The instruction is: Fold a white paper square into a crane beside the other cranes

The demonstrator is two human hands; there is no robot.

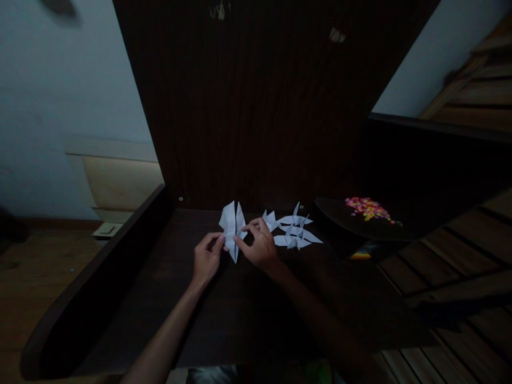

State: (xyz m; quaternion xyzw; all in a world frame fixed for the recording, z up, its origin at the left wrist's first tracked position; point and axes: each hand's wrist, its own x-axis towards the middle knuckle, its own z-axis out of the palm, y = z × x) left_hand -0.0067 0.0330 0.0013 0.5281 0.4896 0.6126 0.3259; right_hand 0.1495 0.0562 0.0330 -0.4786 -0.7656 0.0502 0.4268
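A partly folded sheet of white paper (229, 224) is held upright just above the dark desk, its pointed tip downward and a slit running down its upper half. My left hand (208, 257) pinches its left edge between thumb and fingers. On the other side, my right hand (260, 242) grips the right flap, thumb and forefinger close to the middle crease. Just right of that hand lie several folded white paper cranes (296, 232) with pointed wings, grouped together on the desk. The right hand partly covers the nearest one.
A dark wooden desk (160, 309) has a raised side panel (92, 288) at left and a tall back board (256, 106). On a rounded shelf (332, 213) at right sits a pile of small pink and yellow pieces (368, 208). Wooden slats (460, 256) stand farther right.
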